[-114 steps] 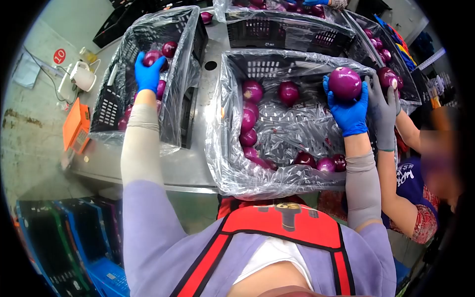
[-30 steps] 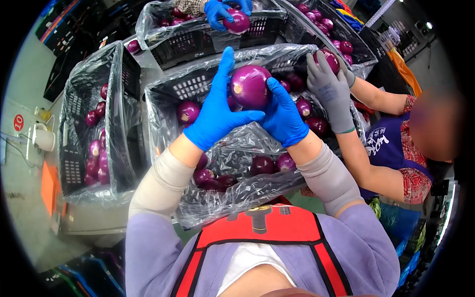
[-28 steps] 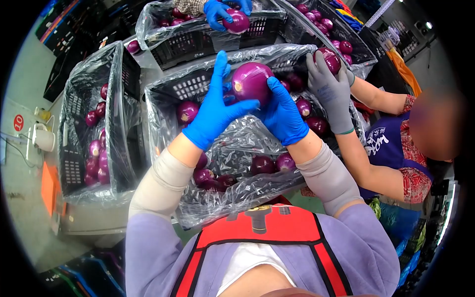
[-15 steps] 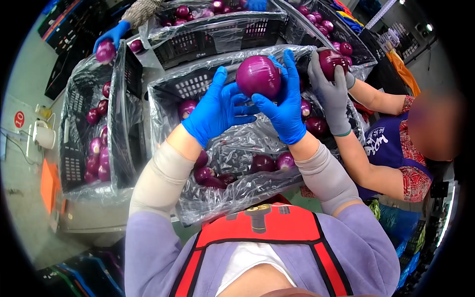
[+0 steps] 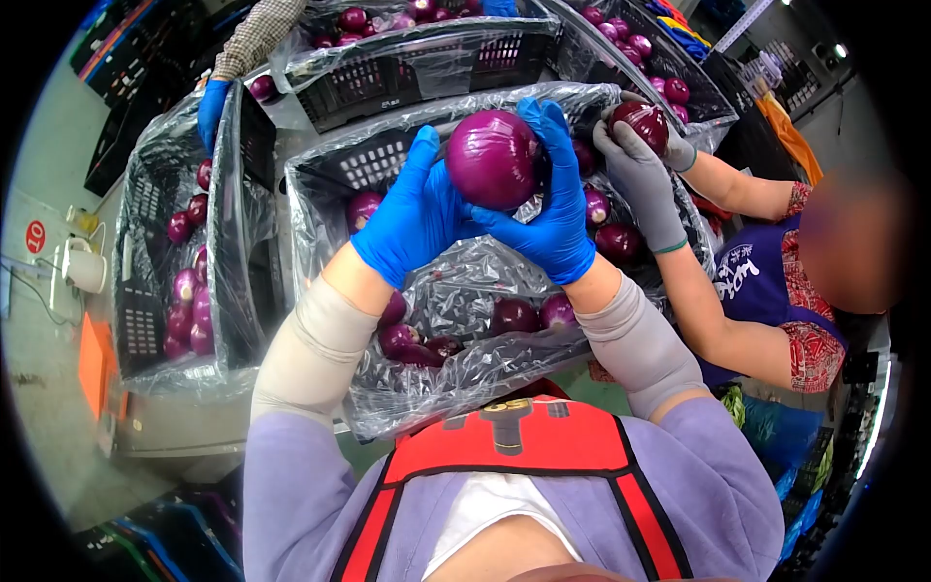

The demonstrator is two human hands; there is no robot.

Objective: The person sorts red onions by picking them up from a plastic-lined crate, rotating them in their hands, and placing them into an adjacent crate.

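Working from afar, I hold one large, glossy purple onion (image 5: 493, 160) between my left hand (image 5: 412, 218) and right hand (image 5: 555, 215), both cupped around it, forearms angled inward, above the perforated black crate (image 5: 373, 167). Crinkled clear film (image 5: 475, 276) lies bare mid-crate; a co-worker's gray-gloved hand (image 5: 645, 184) crowds the crate's right edge.
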